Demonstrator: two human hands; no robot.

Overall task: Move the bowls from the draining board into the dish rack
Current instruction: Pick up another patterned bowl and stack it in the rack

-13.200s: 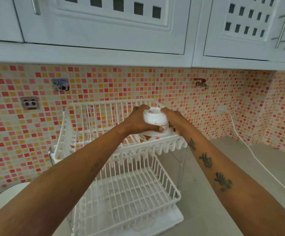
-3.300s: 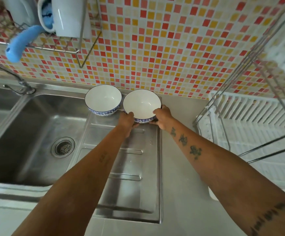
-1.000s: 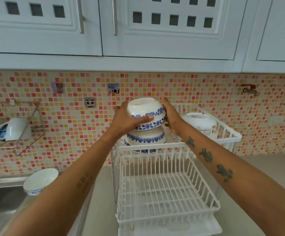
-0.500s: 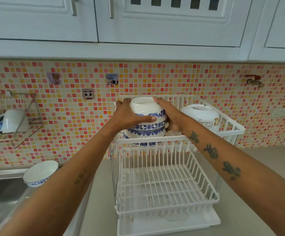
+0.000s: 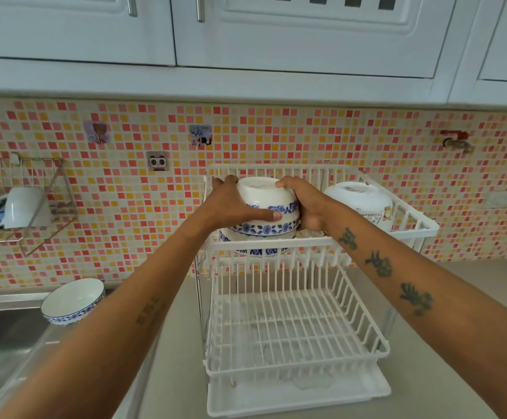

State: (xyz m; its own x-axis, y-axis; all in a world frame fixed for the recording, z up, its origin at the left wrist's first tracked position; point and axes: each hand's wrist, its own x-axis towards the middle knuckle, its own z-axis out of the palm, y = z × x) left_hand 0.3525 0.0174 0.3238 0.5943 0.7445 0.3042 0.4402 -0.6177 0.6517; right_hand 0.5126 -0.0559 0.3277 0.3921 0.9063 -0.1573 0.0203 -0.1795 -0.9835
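On the grey counter (image 5: 445,352) stands a white two-tier wire dish rack (image 5: 294,322); its top tier carries an upturned blue-patterned white bowl (image 5: 264,207), stacked on another, clasped by left hand (image 5: 231,207) and right hand (image 5: 303,207).

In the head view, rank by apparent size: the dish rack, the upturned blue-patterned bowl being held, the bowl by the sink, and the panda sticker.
1. dish rack, by far largest.
2. and 3. upturned bowl and bowl by the sink: look alike, unranked; distances from the camera differ.
4. panda sticker, smallest.
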